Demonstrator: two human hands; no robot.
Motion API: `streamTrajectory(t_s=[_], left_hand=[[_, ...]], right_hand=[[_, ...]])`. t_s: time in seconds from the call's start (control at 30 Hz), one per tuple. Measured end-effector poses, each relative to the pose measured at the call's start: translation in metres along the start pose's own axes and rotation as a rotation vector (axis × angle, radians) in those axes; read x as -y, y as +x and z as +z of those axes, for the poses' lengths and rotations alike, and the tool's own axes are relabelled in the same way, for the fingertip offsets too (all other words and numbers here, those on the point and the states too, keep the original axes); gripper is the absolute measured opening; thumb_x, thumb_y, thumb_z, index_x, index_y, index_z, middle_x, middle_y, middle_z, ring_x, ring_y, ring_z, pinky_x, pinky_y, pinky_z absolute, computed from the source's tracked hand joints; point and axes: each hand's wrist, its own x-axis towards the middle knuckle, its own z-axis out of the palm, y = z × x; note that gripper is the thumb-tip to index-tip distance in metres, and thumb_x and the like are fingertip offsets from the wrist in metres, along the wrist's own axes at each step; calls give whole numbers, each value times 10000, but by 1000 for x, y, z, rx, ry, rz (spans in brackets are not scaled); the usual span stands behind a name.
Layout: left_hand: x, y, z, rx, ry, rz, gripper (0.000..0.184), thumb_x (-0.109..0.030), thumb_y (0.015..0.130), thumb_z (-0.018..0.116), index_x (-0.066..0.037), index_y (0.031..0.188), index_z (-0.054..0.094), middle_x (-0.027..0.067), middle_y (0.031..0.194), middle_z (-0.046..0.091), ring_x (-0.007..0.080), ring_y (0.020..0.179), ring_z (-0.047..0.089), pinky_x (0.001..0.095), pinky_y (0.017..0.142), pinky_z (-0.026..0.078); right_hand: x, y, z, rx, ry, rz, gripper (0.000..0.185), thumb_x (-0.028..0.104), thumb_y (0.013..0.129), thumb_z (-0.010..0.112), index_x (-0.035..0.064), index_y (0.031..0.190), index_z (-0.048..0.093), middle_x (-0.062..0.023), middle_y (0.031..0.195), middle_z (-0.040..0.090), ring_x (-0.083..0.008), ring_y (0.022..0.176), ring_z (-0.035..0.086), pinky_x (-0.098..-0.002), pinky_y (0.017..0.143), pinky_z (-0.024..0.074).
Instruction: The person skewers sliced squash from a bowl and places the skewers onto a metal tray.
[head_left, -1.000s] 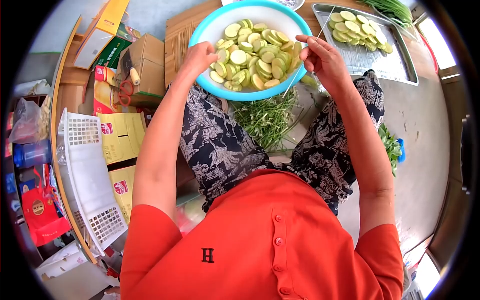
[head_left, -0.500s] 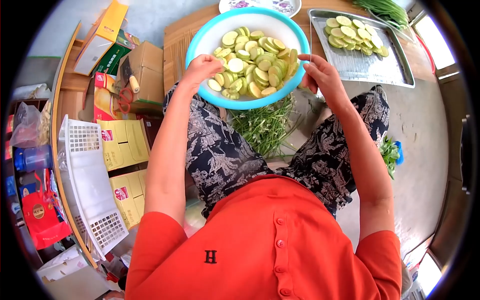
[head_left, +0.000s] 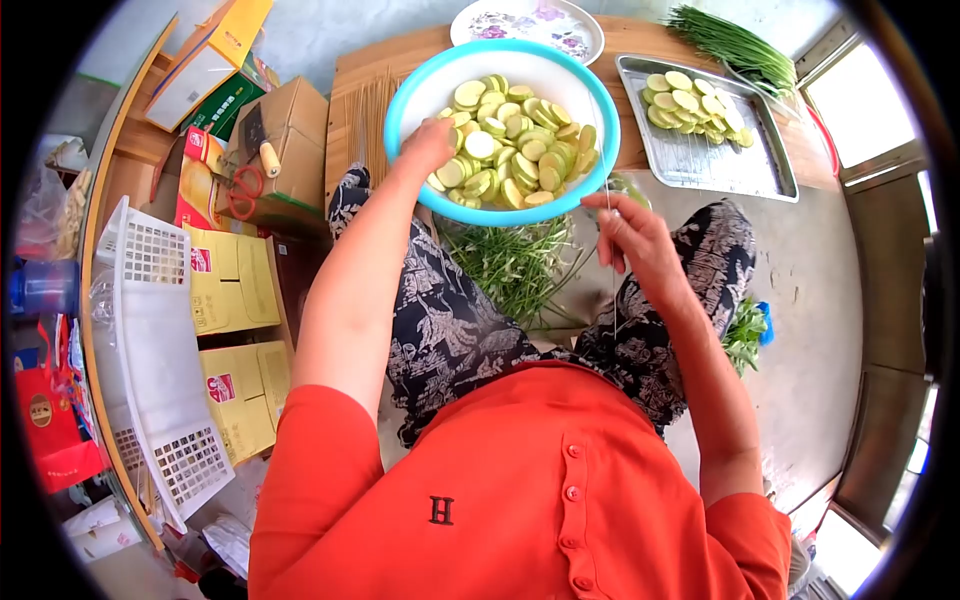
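Observation:
A white basin with a turquoise rim (head_left: 400, 85) holds many pale green zucchini slices (head_left: 530, 130). My left hand (head_left: 428, 145) reaches over the basin's left side, its fingers bent down onto the slices; what lies between the fingertips is hidden. Outside the rim at the lower right is my right hand (head_left: 635, 235), with thumb and fingers pinched on a thin skewer (head_left: 614, 310) that runs roughly upright past the hand. More slices (head_left: 690, 105) lie heaped on a metal tray (head_left: 715, 175) at the right, with thin skewers showing beside them.
A bundle of thin sticks (head_left: 372, 115) lies left of the basin on the wooden table (head_left: 350, 75). Behind stand a flowered plate (head_left: 480, 22) and green stalks (head_left: 730, 50). Cut greens (head_left: 515, 265) sit below the basin. Cardboard boxes (head_left: 290, 140), scissors (head_left: 245, 190) and a white rack (head_left: 165, 340) are left.
My left hand has moved from the basin's rim area onto the slices at the left. My right hand has dropped lower, away from the rim, with the skewer. The whole view has shifted slightly.

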Motion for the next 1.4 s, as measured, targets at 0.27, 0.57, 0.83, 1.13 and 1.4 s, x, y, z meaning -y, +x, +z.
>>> streamTrajectory(t_s=[0.27, 0.57, 0.83, 1.13, 1.4], left_hand=[[-18, -1, -27, -25, -488, -36, 547, -220, 768, 705, -106, 1276, 537, 183, 1104, 617, 293, 967, 644, 396, 833, 527], [-51, -82, -62, 10, -2209, -47, 482, -287, 922, 576, 52, 1244, 461, 177, 1191, 535, 308, 1046, 591, 379, 911, 535], [-52, -84, -57, 14, -2413, -14, 479, -296, 934, 532, 83, 1223, 478, 198, 1183, 533, 312, 1079, 561, 401, 951, 501], [-60, -88, -62, -2, -2407, 17, 482, -307, 932, 524, 68, 1232, 487, 195, 1167, 555, 315, 1072, 570, 406, 947, 499], [-61, -86, -59, -2, -2400, 59, 496, -277, 914, 544, 80, 1250, 469, 211, 1215, 518, 328, 1122, 543, 421, 989, 476]], right_hand=[[-4, -18, 9, 62, 37, 69, 298, 187, 1005, 465, 15, 1215, 587, 35, 590, 515, -21, 497, 417, -170, 475, 350], [37, -13, 58, 178, 59, 81, 295, 153, 994, 483, 44, 1258, 560, 76, 575, 417, -12, 482, 378, -186, 445, 293], [38, -2, 75, 167, 124, 86, 297, 120, 974, 471, 30, 1237, 576, 97, 576, 389, -3, 482, 346, -186, 436, 269], [39, 3, 81, 161, 168, 76, 321, 141, 995, 445, -8, 1260, 547, 85, 519, 368, -6, 431, 303, -182, 420, 236], [42, 8, 79, 179, 177, 97, 306, 131, 980, 453, 22, 1241, 569, 92, 558, 402, -8, 466, 361, -184, 433, 293]])
